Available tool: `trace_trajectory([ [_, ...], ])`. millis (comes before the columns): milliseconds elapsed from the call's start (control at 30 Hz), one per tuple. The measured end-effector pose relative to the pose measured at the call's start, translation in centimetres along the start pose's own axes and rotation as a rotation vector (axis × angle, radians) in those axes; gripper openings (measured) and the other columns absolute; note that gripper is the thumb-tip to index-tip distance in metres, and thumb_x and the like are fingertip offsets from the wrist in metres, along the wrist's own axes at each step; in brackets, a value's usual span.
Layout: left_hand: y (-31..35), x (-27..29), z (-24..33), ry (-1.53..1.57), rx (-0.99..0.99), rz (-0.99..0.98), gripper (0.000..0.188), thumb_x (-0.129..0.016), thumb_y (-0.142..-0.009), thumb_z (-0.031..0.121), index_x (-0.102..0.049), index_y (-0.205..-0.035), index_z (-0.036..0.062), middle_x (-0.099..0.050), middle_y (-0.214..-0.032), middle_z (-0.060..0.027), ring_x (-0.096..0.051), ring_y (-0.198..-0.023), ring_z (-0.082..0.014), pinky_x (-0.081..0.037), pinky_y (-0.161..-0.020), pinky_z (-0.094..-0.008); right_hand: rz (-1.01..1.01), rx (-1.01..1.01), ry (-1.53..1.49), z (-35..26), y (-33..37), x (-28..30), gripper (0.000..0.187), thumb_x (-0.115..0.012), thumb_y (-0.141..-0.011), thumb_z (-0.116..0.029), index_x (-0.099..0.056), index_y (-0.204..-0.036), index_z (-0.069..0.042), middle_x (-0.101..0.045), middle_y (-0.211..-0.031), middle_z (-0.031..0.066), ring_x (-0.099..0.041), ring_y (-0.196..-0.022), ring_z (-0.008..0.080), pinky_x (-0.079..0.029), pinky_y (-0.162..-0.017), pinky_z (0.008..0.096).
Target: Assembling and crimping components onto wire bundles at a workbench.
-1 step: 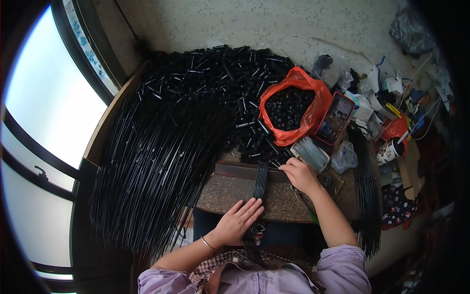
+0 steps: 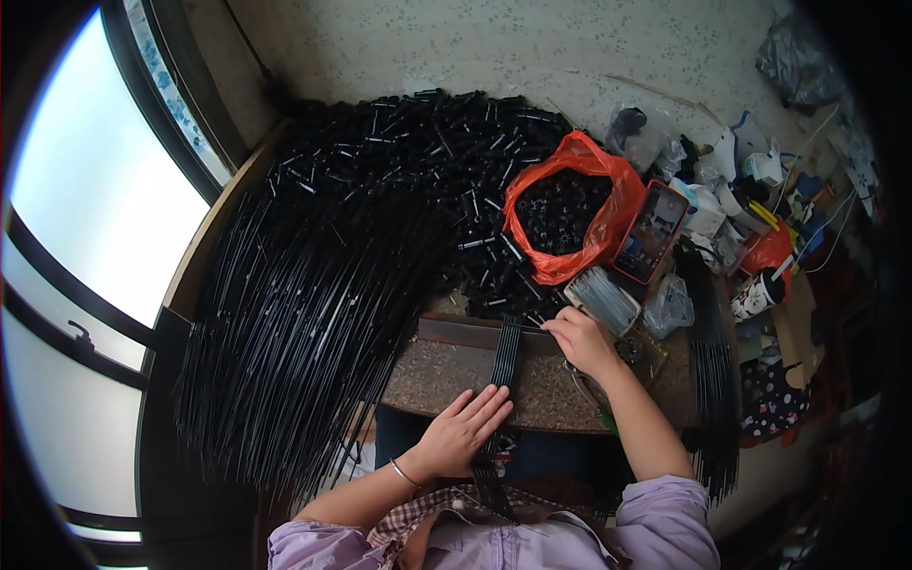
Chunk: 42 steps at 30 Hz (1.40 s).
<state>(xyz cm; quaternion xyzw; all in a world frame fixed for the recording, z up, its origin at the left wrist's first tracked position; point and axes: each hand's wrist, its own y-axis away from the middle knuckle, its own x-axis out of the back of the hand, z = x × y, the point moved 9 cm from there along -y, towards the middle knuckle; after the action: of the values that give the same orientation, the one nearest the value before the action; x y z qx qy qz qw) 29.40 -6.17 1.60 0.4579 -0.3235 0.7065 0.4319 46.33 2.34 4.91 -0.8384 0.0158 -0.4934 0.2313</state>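
Observation:
A row of thin black rods (image 2: 507, 351) lies side by side across the worktop, its far ends over a dark metal bar (image 2: 461, 331). My left hand (image 2: 463, 427) rests flat on the near part of the rods, fingers stretched out. At the rods' far end, a little to the right, my right hand (image 2: 581, 339) is closed in a pinch. A short thin pale wire (image 2: 538, 322) seems to stick out from its fingertips; its detail is too small to make out. Beside this hand stands a box of thin pale wires (image 2: 605, 297).
Black rods (image 2: 294, 332) heap up at left, with short black tubes (image 2: 418, 142) piled behind. A red plastic bag (image 2: 622, 190) holds small black parts. Right of it are a phone (image 2: 651, 231), a clear bag (image 2: 669, 306) and a patterned cup (image 2: 757, 294). Pliers (image 2: 591, 391) lie under my right forearm.

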Motion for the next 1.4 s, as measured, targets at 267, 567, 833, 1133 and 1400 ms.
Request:
trace_trajectory([
  [267,-0.2,-0.4,-0.2,-0.134,-0.014,-0.036,0.089,-0.063,-0.064,0.036,-0.023,-0.136,0.003,-0.021,-0.142,-0.0159,-0.021,-0.132,-0.0276,-0.019,-0.105,-0.0397,-0.01,-0.071,-0.101,0.4,0.6,-0.7,0.011,-0.058,-0.076,-0.005,-0.065,-0.085,-0.008,-0.056,-0.076,0.0075,-0.058,-0.068,0.0281,-0.046,-0.058,0.0363],
  [567,0.0,0.4,-0.3,0.014,0.007,0.014,0.082,-0.059,-0.065,0.026,-0.024,-0.136,0.0035,-0.021,-0.142,-0.0163,-0.02,-0.132,-0.0294,-0.018,-0.105,-0.0408,-0.046,-0.113,-0.19,0.4,-1.0,-0.8,0.009,-0.057,-0.076,-0.005,-0.063,-0.083,-0.005,-0.059,-0.077,0.0099,-0.058,-0.071,0.0291,-0.047,-0.062,0.0352],
  [833,-0.3,0.0,0.6,-0.022,-0.05,0.008,0.075,-0.052,-0.068,0.019,-0.024,-0.136,0.0032,-0.021,-0.142,-0.0163,-0.02,-0.132,-0.0294,-0.017,-0.106,-0.0398,0.032,-0.288,-0.291,0.8,-1.4,-3.1,0.033,-0.063,-0.073,-0.004,-0.053,-0.104,-0.006,-0.057,-0.07,0.0103,-0.057,-0.064,0.0267,-0.046,-0.059,0.0348],
  [1133,0.0,0.7,0.8,-0.054,-0.022,0.066,0.064,-0.042,-0.074,0.011,-0.026,-0.135,0.0029,-0.023,-0.142,-0.0155,-0.023,-0.131,-0.0298,-0.02,-0.105,-0.0407,0.4,-0.477,0.286,6.7,3.0,11.0,0.022,-0.069,-0.07,-0.018,-0.063,-0.083,-0.001,-0.058,-0.083,0.0126,-0.057,-0.073,0.0302,-0.046,-0.065,0.0372],
  [1400,0.8,0.3,1.5,-0.121,-0.009,0.05,0.059,-0.04,-0.077,0.01,-0.028,-0.134,0.004,-0.026,-0.141,-0.0144,-0.026,-0.13,-0.028,-0.022,-0.104,-0.0417,0.158,-0.343,0.137,9.7,2.4,6.9,0.013,-0.063,-0.071,-0.007,-0.065,-0.082,0.001,-0.058,-0.075,0.0113,-0.058,-0.065,0.024,-0.045,-0.059,0.0314],
])
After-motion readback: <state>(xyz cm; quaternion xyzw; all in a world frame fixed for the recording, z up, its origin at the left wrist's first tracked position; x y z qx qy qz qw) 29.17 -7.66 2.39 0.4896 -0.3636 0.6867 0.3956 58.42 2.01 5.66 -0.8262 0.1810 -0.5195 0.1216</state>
